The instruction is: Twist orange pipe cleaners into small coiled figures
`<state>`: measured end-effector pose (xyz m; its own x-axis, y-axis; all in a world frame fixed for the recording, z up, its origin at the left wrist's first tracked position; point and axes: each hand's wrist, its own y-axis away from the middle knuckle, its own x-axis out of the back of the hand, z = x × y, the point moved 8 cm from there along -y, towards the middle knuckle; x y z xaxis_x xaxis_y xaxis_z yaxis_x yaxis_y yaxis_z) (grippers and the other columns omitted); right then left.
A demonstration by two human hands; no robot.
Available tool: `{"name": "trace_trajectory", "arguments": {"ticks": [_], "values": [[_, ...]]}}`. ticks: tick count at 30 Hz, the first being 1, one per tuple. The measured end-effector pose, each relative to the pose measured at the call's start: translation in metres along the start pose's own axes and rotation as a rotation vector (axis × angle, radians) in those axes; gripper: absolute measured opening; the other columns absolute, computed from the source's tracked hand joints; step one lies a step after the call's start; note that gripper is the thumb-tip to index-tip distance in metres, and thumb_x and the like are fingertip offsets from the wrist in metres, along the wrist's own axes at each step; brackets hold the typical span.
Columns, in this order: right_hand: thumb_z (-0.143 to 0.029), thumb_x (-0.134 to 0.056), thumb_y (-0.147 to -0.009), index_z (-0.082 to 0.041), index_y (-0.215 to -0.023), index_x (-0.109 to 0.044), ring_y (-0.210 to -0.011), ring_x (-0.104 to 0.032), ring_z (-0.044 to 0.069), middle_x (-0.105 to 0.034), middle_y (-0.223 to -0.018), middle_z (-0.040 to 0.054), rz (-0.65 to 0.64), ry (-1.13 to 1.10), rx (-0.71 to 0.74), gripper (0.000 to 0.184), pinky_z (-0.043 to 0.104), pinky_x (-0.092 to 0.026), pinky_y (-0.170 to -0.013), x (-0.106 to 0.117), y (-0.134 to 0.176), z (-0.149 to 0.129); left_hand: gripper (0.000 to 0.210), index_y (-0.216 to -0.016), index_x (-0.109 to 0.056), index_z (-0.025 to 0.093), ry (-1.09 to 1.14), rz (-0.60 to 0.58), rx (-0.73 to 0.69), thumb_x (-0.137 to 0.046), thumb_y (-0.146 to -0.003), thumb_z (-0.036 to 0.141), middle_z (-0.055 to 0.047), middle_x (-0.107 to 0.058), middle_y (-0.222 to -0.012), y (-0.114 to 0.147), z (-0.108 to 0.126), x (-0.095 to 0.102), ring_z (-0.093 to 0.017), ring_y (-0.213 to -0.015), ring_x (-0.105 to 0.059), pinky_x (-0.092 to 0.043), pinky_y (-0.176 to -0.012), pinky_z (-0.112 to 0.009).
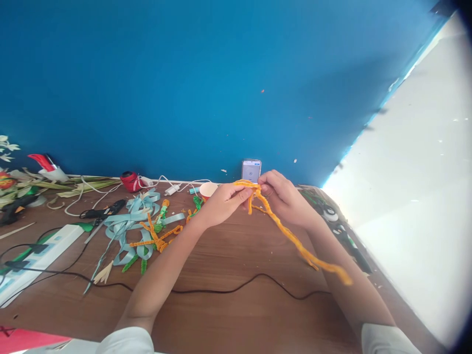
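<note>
Both my hands are raised over the far middle of the table, close together. Between the fingers of my left hand [229, 200] is a bundle of orange pipe cleaners [282, 227], looped at the top. My right hand [280, 195] pinches the same bundle near its upper end, its fingertips partly hidden. Twisted orange strands hang from there down to the right, across my right forearm. Just behind the hands a phone [251, 169] with a lit screen leans against the blue wall.
On the left lie light blue ribbon [134, 216], orange and green pipe cleaner pieces [158, 241], scissors [96, 223] and a white power strip [40, 260]. A paper cup [208, 190] stands behind my left hand. A black cable [228, 291] crosses the table. Tools [339, 223] lie along the right edge.
</note>
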<state>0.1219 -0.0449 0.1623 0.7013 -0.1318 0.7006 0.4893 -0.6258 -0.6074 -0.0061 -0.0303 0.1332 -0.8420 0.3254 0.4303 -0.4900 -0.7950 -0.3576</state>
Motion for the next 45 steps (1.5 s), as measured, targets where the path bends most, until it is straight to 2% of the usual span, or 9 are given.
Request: {"name": "trace_trajectory", "arguments": {"ticks": [6, 9, 15, 20, 23, 27, 35, 40, 45], "values": [[-0.046, -0.036, -0.104, -0.022, -0.091, -0.054, -0.075, -0.052, 0.017, -0.058, -0.082, 0.0024, -0.074, -0.357, -0.106, 0.033, 0.030, -0.043, -0.069, -0.011, 0.003, 0.010, 0.037, -0.081, -0.071, 0.020, -0.121, 0.021, -0.035, -0.047, -0.099, 0.042, -0.004, -0.068, -0.079, 0.003, 0.012, 0.004, -0.016, -0.071, -0.058, -0.045, -0.064, -0.027], [-0.051, -0.039, -0.102, -0.022, -0.087, -0.054, -0.069, -0.050, 0.016, -0.057, -0.077, 0.0013, -0.044, -0.478, -0.168, 0.036, 0.028, -0.041, -0.064, -0.016, 0.003, 0.009, 0.037, -0.079, -0.070, 0.020, -0.195, 0.026, -0.030, -0.047, -0.099, 0.040, -0.002, -0.064, -0.071, 0.004, 0.012, 0.002, -0.014, -0.062, -0.054, -0.039, -0.056, -0.026], [-0.046, -0.042, -0.103, -0.021, -0.085, -0.053, -0.069, -0.045, 0.014, -0.052, -0.076, -0.0004, 0.043, -0.491, -0.217, 0.032, 0.026, -0.038, -0.064, -0.020, 0.002, 0.010, 0.025, -0.098, -0.070, 0.023, -0.247, 0.242, -0.101, -0.050, -0.099, 0.037, -0.003, -0.069, -0.093, 0.004, 0.010, 0.010, -0.017, -0.085, -0.063, -0.050, -0.074, -0.027], [-0.046, -0.044, -0.102, -0.020, -0.084, -0.053, -0.069, -0.044, 0.013, -0.051, -0.075, -0.0010, 0.058, -0.502, -0.246, 0.032, 0.026, -0.037, -0.063, -0.017, 0.001, 0.008, 0.020, -0.104, -0.068, 0.022, -0.282, 0.255, -0.176, -0.052, -0.098, 0.032, -0.005, -0.068, -0.108, 0.005, 0.015, 0.007, -0.017, -0.097, -0.062, -0.050, -0.084, -0.027], [-0.047, -0.047, -0.101, -0.021, -0.082, -0.053, -0.069, -0.046, 0.013, -0.052, -0.074, -0.0009, 0.100, -0.518, -0.252, 0.033, 0.026, -0.039, -0.063, -0.014, 0.002, 0.007, 0.017, -0.104, -0.068, 0.022, -0.204, 0.245, -0.169, -0.056, -0.096, 0.030, -0.004, -0.069, -0.107, 0.005, 0.015, 0.006, -0.016, -0.092, -0.062, -0.050, -0.080, -0.026], [-0.046, -0.049, -0.100, -0.022, -0.097, -0.055, -0.068, -0.050, 0.014, -0.056, -0.077, -0.0004, 0.128, -0.532, -0.291, 0.025, 0.026, -0.042, -0.062, -0.017, 0.004, 0.014, 0.023, -0.083, -0.068, 0.018, -0.177, 0.278, -0.087, -0.056, -0.095, 0.034, -0.003, -0.069, -0.083, 0.004, 0.009, 0.008, -0.014, -0.071, -0.058, -0.044, -0.063, -0.026], [-0.027, -0.053, -0.096, -0.022, -0.109, -0.055, -0.084, -0.064, 0.018, -0.069, -0.103, 0.0057, 0.106, -0.160, -0.154, 0.014, 0.029, -0.048, -0.071, -0.017, 0.002, 0.003, 0.027, -0.070, -0.059, 0.016, 0.017, 0.307, 0.019, -0.055, -0.092, 0.031, 0.001, -0.059, -0.062, 0.002, -0.010, 0.014, -0.011, -0.057, -0.052, -0.040, -0.053, -0.022], [-0.023, -0.050, -0.096, -0.021, -0.112, -0.056, -0.083, -0.066, 0.021, -0.071, -0.103, 0.0084, 0.190, 0.146, -0.047, 0.017, 0.030, -0.046, -0.067, -0.015, 0.005, 0.000, 0.024, -0.075, -0.061, 0.016, -0.038, 0.279, 0.024, -0.054, -0.092, 0.032, -0.001, -0.064, -0.068, 0.000, -0.012, 0.011, -0.014, -0.064, -0.060, -0.045, -0.057, -0.023], [-0.025, -0.053, -0.098, -0.020, -0.111, -0.062, -0.077, -0.064, 0.019, -0.071, -0.093, 0.0060, 0.264, 0.161, 0.004, 0.017, 0.029, -0.044, -0.064, -0.010, 0.007, 0.000, 0.017, -0.088, -0.064, 0.017, -0.046, 0.315, -0.009, -0.061, -0.090, 0.034, -0.002, -0.069, -0.079, 0.001, -0.009, 0.013, -0.015, -0.071, -0.064, -0.050, -0.062, -0.024]]}}
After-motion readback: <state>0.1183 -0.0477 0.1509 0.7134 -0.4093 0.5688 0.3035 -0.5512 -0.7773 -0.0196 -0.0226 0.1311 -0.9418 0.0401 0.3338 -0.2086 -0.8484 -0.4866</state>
